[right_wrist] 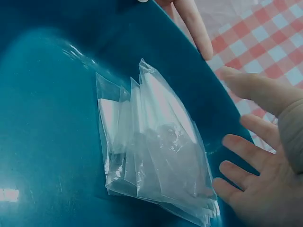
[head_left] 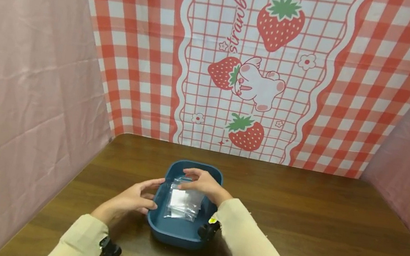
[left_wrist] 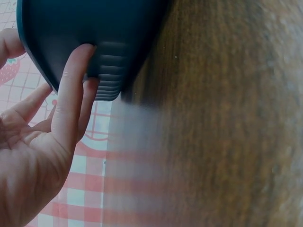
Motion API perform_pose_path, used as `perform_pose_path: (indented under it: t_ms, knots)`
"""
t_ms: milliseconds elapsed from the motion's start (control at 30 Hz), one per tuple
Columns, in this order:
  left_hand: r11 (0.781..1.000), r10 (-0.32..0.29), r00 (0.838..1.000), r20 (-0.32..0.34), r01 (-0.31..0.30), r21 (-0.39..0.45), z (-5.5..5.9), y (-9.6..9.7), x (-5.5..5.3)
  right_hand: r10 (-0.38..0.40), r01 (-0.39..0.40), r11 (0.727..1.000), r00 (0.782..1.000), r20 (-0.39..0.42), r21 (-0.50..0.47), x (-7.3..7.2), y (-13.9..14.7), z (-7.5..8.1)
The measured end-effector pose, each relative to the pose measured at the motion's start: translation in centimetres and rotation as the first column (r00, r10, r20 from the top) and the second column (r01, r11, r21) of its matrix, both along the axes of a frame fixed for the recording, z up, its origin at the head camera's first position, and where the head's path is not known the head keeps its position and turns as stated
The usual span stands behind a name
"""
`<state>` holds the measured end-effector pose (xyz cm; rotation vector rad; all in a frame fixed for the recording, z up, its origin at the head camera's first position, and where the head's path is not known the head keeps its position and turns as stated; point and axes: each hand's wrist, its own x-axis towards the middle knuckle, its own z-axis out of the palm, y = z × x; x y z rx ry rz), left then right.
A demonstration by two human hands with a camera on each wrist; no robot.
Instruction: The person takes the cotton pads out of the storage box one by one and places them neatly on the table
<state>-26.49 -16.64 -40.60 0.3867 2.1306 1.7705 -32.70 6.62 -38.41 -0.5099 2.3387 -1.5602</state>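
Note:
A dark blue plastic bin (head_left: 175, 240) with rounded corners stands on the wooden table. Inside it lies an overlapping stack of clear plastic bags (right_wrist: 156, 146), seen up close in the right wrist view. My left hand (head_left: 128, 200) rests against the bin's left side, and its extended fingers (left_wrist: 71, 94) touch the outer wall by the moulded ridges. Over the far half of the bin is my right hand (head_left: 205, 185), its fingers spread and apart, close above the bags. Nothing sits between the right hand's fingers in the right wrist view.
Brown wooden table (head_left: 293, 231) extends around the bin on all sides. Behind it hangs a red-and-white checked cloth (head_left: 149, 70) printed with strawberries. Pink fabric (head_left: 28, 73) closes off the left side, with more on the right. Each sleeve carries a small black camera (head_left: 110, 251).

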Motion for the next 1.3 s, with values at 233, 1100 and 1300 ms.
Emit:
perform_pose_path:
  t_ms: [233, 1100, 1300]
  knots:
    - [1.000, -0.001, 1.000, -0.002, 0.001, -0.007, 0.06, 0.15, -0.04, 0.097, -0.102, 0.973, 0.995, 0.033, 0.206, 0.06, -0.16, -0.14]
    - [1.000, 0.020, 1.000, 0.001, -0.020, -0.008, 0.02, 0.28, -0.29, 0.171, -0.150, 0.926, 0.985, -0.031, 0.346, -0.15, -0.34, 0.21]
    - [1.000, 0.019, 1.000, 0.015, -0.019, 0.007, 0.05, 0.15, -0.14, 0.114, -0.112, 0.957, 0.993, 0.009, 0.268, -0.19, -0.48, 0.74]
